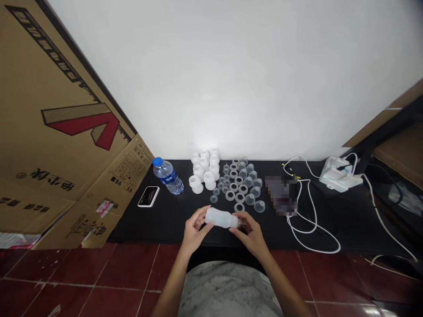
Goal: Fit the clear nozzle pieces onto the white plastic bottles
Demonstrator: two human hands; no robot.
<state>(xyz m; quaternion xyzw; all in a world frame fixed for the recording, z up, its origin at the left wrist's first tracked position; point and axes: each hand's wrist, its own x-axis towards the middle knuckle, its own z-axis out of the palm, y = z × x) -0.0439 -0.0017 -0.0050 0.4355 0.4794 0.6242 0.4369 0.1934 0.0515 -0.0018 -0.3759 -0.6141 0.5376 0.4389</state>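
Note:
A translucent white baby bottle (218,218) lies sideways between my two hands, above the table's front edge. My left hand (197,229) is closed around its base end. At the other end, my right hand (247,231) grips the neck, where a clear nipple and collar show partly behind the fingers. Just beyond the bottle are several clear silicone nipples (213,199), several pale collar rings (239,207) and several clear dome caps (259,206). Several white bottles (209,180) stand grouped behind them, to the left.
A water bottle (168,176) with a blue cap and a white handheld device (148,197) are on the left, beside a large cardboard box (66,119). On the right lie a pixelated phone-like object (280,196), loose white cables (315,220) and a white power strip (340,174). A wall rises behind.

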